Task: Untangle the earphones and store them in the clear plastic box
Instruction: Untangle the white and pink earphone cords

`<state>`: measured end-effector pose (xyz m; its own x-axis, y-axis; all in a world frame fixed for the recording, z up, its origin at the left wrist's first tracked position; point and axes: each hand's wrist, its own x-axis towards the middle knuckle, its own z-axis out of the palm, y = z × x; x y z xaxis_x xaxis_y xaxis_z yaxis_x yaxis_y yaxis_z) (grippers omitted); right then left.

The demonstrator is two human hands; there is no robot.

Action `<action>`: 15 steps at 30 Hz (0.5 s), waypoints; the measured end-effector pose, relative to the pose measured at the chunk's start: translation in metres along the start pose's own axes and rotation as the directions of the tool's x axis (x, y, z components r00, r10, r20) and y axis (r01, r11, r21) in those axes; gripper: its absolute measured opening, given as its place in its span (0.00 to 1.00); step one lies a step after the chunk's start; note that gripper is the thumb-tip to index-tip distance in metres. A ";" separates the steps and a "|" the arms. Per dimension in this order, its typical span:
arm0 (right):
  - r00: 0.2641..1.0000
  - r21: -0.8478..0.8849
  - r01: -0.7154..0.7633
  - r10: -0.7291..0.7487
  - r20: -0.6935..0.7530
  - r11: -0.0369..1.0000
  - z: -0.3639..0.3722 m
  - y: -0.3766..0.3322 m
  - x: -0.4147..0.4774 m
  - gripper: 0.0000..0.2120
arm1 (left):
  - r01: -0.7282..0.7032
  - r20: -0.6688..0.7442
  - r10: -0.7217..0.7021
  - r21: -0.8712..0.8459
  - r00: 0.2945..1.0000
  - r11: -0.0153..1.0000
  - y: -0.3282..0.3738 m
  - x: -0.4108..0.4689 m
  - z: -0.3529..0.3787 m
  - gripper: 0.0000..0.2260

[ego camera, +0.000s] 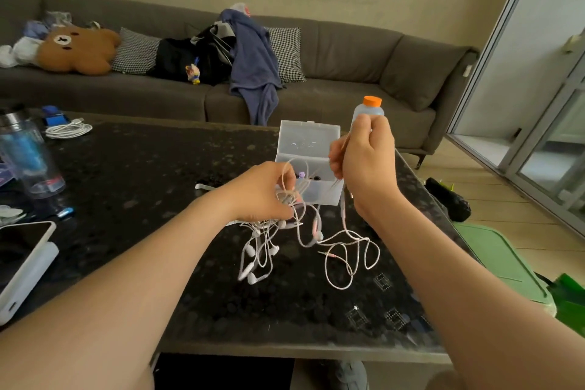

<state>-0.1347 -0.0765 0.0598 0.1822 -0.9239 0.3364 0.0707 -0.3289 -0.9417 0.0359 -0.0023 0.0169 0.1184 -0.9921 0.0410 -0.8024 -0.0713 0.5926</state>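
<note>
A dark speckled table [142, 168] is shown. Upon it are set a clear plastic box [308, 139], earphones [250, 251] and a coiled cable [68, 130].

Only one view is given, from a wide-angle camera worn on the person's head. It faces forward and down across a dark table [142, 174], and the lines at the frame edges bend. Both forearms come in from the bottom corners. The left hand [258, 191], the right hand [367, 161] and the earphones [251, 251] are near the lens, around the centre. The upper part reaches a grey sofa [348, 51] farther away, and the right edge a glass door [538, 89].
</note>
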 end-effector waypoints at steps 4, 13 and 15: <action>0.995 -0.210 0.099 -0.101 0.000 0.973 -0.003 0.007 0.007 0.09 | 0.030 -0.001 -0.030 0.155 1.000 0.988 -0.007 -0.002 0.001 0.17; 0.873 -0.706 0.262 0.150 0.464 0.658 -0.028 0.023 0.016 0.01 | 0.140 -0.081 -0.121 0.294 0.989 0.945 -0.010 0.000 -0.006 0.05; 0.859 -0.740 0.321 0.147 0.490 0.591 -0.031 0.032 0.018 0.04 | 0.155 -0.079 -0.138 0.285 0.987 0.946 -0.013 0.000 -0.007 0.04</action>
<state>-0.1590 -0.1101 0.0355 0.6479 -0.7462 0.1530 -0.6254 -0.6357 -0.4525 0.0502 -0.0011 0.0150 0.2738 -0.9616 0.0217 -0.9072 -0.2507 0.3377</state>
